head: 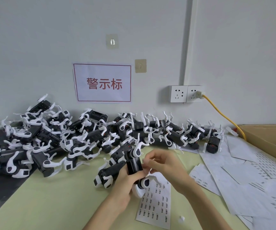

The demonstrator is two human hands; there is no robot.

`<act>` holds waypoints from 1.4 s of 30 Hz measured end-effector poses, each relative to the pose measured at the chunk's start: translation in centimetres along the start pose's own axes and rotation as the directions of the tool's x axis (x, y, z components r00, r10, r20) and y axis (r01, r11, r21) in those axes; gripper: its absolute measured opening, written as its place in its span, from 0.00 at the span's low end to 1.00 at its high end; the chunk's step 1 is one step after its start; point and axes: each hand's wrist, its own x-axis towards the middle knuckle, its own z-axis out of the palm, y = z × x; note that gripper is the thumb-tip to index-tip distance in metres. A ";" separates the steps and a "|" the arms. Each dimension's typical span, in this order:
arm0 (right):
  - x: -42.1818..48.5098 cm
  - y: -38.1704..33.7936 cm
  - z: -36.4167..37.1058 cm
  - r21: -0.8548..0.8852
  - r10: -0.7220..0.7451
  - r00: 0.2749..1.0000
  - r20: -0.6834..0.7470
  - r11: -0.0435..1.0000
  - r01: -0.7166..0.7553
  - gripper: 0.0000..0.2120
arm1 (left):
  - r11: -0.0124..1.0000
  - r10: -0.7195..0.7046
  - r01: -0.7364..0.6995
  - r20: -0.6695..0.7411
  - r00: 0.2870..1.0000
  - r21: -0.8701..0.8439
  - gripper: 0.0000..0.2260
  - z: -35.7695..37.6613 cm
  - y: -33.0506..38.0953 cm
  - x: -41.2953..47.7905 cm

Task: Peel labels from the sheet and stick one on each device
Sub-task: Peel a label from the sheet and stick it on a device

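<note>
My left hand [129, 178] grips a black-and-white device [134, 165] and holds it upright above the green table [51, 201]. Just to its right, my right hand [162, 163] pinches a small label [144, 161] against the device's black side. Under both hands lies the label sheet [155, 205], printed with rows of small dark labels. Another device [107, 175] rests on the table just left of the held one.
A large heap of the same devices [67, 135] runs along the wall from left to right. Used white backing sheets [249, 171] cover the table's right side. A cardboard box [269, 140] stands far right, beside a yellow cable [225, 115].
</note>
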 end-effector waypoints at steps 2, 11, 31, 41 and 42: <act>0.0 0.0 0.3 -0.015 -0.003 1.000 0.011 1.000 0.003 0.05 | 1.000 -0.012 0.012 -0.013 1.000 0.002 0.12 -0.1 -0.2 0.1; 0.2 0.5 1.1 -0.052 -0.010 0.998 -0.060 0.999 0.007 0.06 | 1.000 0.005 -0.005 0.013 1.000 0.031 0.13 0.1 -0.1 0.0; 0.0 0.5 2.3 -0.114 0.032 0.987 -0.159 0.992 -0.051 0.07 | 0.988 0.095 -0.087 -0.065 0.993 0.126 0.28 0.0 -1.1 0.5; 0.0 0.4 2.4 -0.125 0.030 0.983 -0.179 0.991 -0.053 0.07 | 0.981 0.115 -0.102 -0.073 0.991 0.166 0.32 -0.1 -1.1 0.5; 0.0 0.4 2.4 -0.127 0.031 0.983 -0.180 0.990 -0.054 0.08 | 0.980 0.119 -0.105 -0.072 0.990 0.171 0.32 -0.1 -1.1 0.5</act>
